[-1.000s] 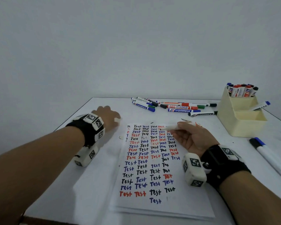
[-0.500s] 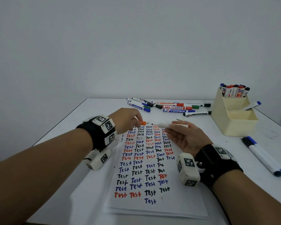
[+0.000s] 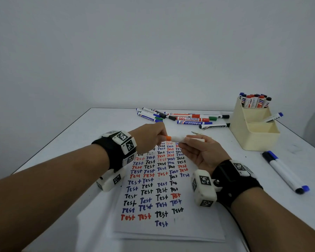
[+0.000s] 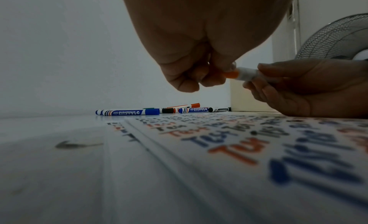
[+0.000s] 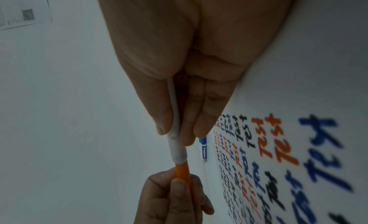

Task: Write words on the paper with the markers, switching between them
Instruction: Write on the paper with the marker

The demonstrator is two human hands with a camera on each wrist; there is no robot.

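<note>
A white marker (image 3: pixel 180 138) (image 4: pixel 247 73) (image 5: pixel 176 147) is held level above the top of the paper (image 3: pixel 164 231) (image 4: pixel 199 172) (image 5: pixel 298 85), which is filled with rows of "Test" in red, blue and black. My right hand (image 3: pixel 200 151) (image 4: pixel 310 88) (image 5: pixel 191 79) grips its barrel. My left hand (image 3: pixel 149 137) (image 4: pixel 191 70) (image 5: pixel 175 200) pinches the orange cap (image 3: pixel 168 138) (image 4: pixel 232 74) (image 5: pixel 182 170), which sits against the marker's end.
Several markers (image 3: pixel 184 118) (image 4: pixel 127 112) lie at the table's far edge. A cream holder (image 3: pixel 253 137) with more markers stands at the right. Two blue-capped markers (image 3: pixel 285 171) lie near the right edge. A fan (image 4: pixel 338 38) stands beyond the table.
My left hand came over from the table's left with the orange cap and met the marker's tip. My right hand lifted the marker slightly off the paper.
</note>
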